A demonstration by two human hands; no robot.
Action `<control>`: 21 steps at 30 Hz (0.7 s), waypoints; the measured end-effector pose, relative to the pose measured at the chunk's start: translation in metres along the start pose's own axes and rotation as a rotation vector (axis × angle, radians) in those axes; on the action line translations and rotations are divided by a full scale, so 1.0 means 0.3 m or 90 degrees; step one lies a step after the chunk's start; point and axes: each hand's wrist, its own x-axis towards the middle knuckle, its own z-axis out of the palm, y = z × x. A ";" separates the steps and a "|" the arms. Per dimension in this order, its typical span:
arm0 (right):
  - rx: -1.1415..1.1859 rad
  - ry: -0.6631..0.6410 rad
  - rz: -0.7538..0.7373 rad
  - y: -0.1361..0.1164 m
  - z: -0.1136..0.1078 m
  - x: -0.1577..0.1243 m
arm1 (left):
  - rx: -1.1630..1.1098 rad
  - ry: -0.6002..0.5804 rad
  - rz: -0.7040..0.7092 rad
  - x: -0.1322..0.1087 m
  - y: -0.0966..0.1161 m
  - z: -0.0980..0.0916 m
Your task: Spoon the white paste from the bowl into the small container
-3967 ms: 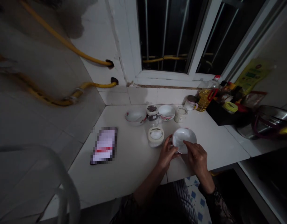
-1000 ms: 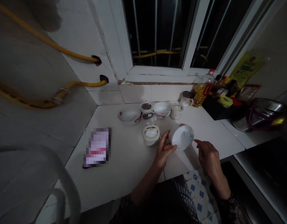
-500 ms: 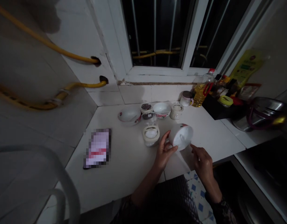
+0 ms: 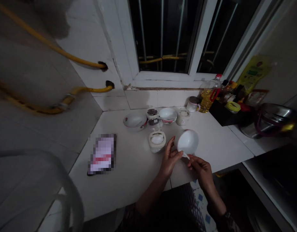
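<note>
My left hand [image 4: 170,158] is closed on the left side of a white bowl [image 4: 188,141], thumb at the rim. The bowl is tilted toward me above the counter, and its inside looks white and smooth. Between the fingers of my right hand [image 4: 199,167] is the end of a slim white piece, like a spoon handle [image 4: 186,156], at the bowl's near rim. Just left of my left hand stands a square white jar [image 4: 157,141] with white contents. Behind it lie a clear lid [image 4: 154,124] and a second white bowl [image 4: 168,115].
A wide bowl [image 4: 135,121] and small jars [image 4: 183,117] stand toward the tiled wall. On the left lies a blurred-out flat object [image 4: 103,154]. An oil bottle [image 4: 208,96], a black condiment box [image 4: 222,114] and a metal pot [image 4: 271,120] are at right.
My right hand has moved left to the bowl's near rim and now pinches the white handle. The spoon shape inside the bowl no longer shows there. My left hand keeps its hold.
</note>
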 end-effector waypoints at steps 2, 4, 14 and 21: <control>0.079 -0.001 0.047 -0.014 0.001 0.014 | -0.013 0.011 -0.032 0.000 0.001 0.005; 0.128 0.002 0.074 -0.027 0.000 0.025 | -0.035 0.023 -0.055 0.001 0.002 0.013; 0.140 0.020 0.056 -0.067 -0.014 0.058 | -0.041 0.025 -0.072 0.007 -0.006 0.020; 0.100 0.001 0.008 -0.086 -0.033 0.075 | -0.012 0.031 -0.081 0.019 -0.012 0.018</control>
